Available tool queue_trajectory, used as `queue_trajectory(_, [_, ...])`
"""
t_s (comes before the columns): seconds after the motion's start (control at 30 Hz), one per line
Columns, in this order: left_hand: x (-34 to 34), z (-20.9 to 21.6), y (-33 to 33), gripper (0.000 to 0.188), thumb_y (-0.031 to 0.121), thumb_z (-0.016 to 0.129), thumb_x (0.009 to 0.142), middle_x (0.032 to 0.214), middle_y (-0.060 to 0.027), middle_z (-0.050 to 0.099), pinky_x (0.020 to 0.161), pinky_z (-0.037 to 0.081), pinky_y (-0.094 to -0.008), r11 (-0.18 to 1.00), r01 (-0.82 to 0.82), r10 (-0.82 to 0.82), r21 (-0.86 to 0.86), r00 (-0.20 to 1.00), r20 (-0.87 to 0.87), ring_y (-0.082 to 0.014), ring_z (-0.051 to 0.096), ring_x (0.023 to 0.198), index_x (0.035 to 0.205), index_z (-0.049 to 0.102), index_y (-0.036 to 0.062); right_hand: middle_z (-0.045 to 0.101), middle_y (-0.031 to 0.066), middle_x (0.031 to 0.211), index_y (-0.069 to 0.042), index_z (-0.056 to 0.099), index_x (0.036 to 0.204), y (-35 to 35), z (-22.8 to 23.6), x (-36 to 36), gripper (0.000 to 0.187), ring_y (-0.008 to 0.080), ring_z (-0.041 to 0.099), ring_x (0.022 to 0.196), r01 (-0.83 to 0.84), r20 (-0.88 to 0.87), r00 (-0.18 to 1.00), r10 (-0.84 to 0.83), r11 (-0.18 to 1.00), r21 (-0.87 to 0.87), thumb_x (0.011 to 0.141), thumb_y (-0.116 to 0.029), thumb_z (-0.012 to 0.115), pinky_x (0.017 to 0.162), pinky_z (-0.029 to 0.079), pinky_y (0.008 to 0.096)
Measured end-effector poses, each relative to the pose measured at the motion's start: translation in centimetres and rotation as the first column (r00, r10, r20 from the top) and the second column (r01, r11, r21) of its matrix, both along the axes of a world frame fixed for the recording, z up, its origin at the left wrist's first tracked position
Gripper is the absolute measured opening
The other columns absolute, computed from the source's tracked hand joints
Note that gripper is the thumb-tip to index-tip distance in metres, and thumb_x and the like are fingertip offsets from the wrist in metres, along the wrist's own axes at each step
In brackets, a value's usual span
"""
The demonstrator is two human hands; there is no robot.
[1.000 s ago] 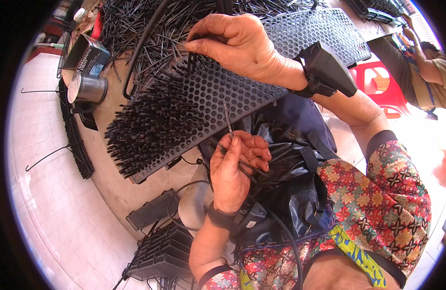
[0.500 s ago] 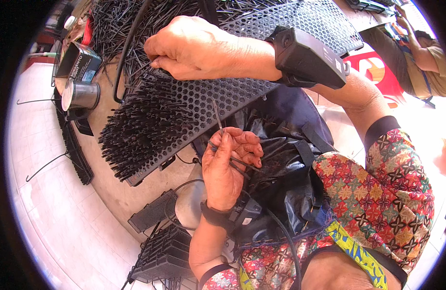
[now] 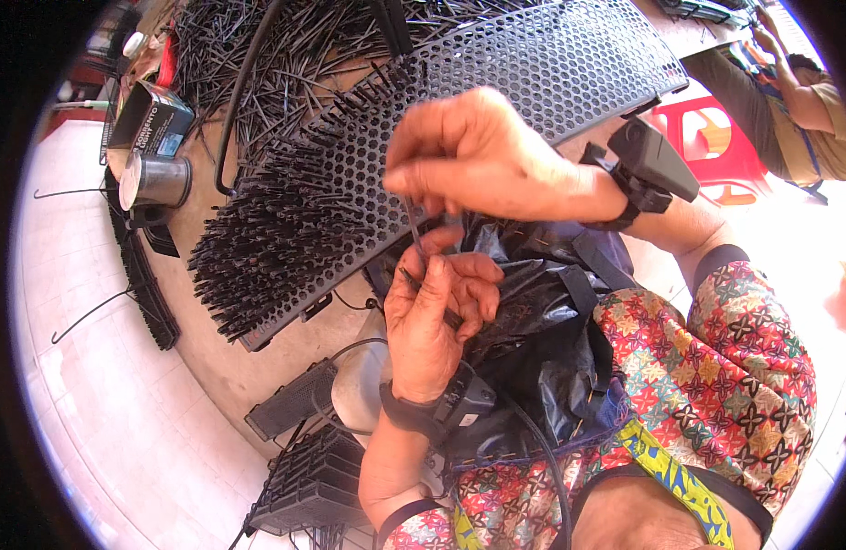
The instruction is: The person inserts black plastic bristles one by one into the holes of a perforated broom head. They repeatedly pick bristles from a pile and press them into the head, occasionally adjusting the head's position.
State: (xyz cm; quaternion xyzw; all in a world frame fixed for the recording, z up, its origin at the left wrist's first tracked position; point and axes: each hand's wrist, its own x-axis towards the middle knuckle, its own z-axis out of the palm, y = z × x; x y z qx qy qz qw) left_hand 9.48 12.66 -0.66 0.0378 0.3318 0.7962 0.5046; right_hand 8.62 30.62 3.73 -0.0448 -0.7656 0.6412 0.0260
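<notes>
My left hand (image 3: pixel 427 321) is closed around several thin dark strips, palm up, in front of a black perforated panel. One thin dark strip (image 3: pixel 415 231) sticks up between its thumb and forefinger. My right hand (image 3: pixel 487 160), a little blurred, is above it with thumb and fingers drawn together at that strip's upper end; the exact contact is partly hidden. The perforated panel (image 3: pixel 496 69) slants across the view. Dense black bristle-like strips (image 3: pixel 276 243) stand in the holes of its left part.
A heap of loose black strips (image 3: pixel 230 64) lies beyond the panel. At left are a metal can (image 3: pixel 157 181), a box (image 3: pixel 159 119) and a dark rail with wire hooks (image 3: pixel 140 266). Black racks (image 3: pixel 317 477) stand below. Another person (image 3: pixel 812 119) is near a red stool (image 3: pixel 721 151).
My right hand has come from over the far strips toward me and rightward, down to the upper end of the strip in my left hand. The left hand has hardly moved.
</notes>
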Motion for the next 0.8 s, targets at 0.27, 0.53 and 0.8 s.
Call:
queue_trajectory(0.27, [0.8, -0.4, 0.3, 0.033, 0.007, 0.053, 0.085, 0.114, -0.0133, 0.054, 0.078, 0.045, -0.0335, 0.978, -0.052, 0.088, -0.204, 0.982, 0.168, -0.0237, 0.053, 0.105, 0.116, 0.047, -0.0011, 0.062, 0.0054, 0.066, -0.004, 0.064, 0.086, 0.8, -0.8, -5.6, 0.012, 0.0124, 0.060, 0.056, 0.504, -0.744, 0.663, -0.082, 0.783, 0.363, 0.079, -0.012, 0.069, 0.052, 0.047, 0.0225])
queue_trajectory(0.53, [0.9, -0.2, 0.5, 0.038, 0.016, 0.051, 0.091, 0.116, -0.0152, 0.053, 0.091, 0.044, -0.0413, 0.999, 0.052, -0.048, -0.012, 0.975, 0.215, -0.0293, 0.052, 0.110, 0.124, 0.042, -0.0012, 0.056, 0.0124, 0.065, -0.004, 0.055, 0.083, 0.1, -1.8, -8.6, 0.015, 0.0330, 0.059, 0.062, 0.453, -0.863, 0.475, 0.170, 0.794, 0.406, 0.071, -0.007, 0.065, 0.051, 0.048, 0.0403])
queue_trajectory(0.8, [0.4, -0.5, 0.5, 0.050, 0.030, 0.049, 0.094, 0.110, -0.0157, 0.056, 0.074, 0.052, -0.0402, 0.993, 0.108, -0.118, 0.054, 0.961, 0.250, -0.0289, 0.059, 0.095, 0.137, 0.031, 0.0145, 0.056, 0.0098, 0.065, -0.003, 0.055, 0.069, -0.2, -2.2, -8.5, 0.013, 0.0293, 0.060, 0.064, 0.420, -0.655, 0.591, 0.470, 0.514, 0.748, 0.062, -0.013, 0.061, 0.053, 0.051, 0.0377])
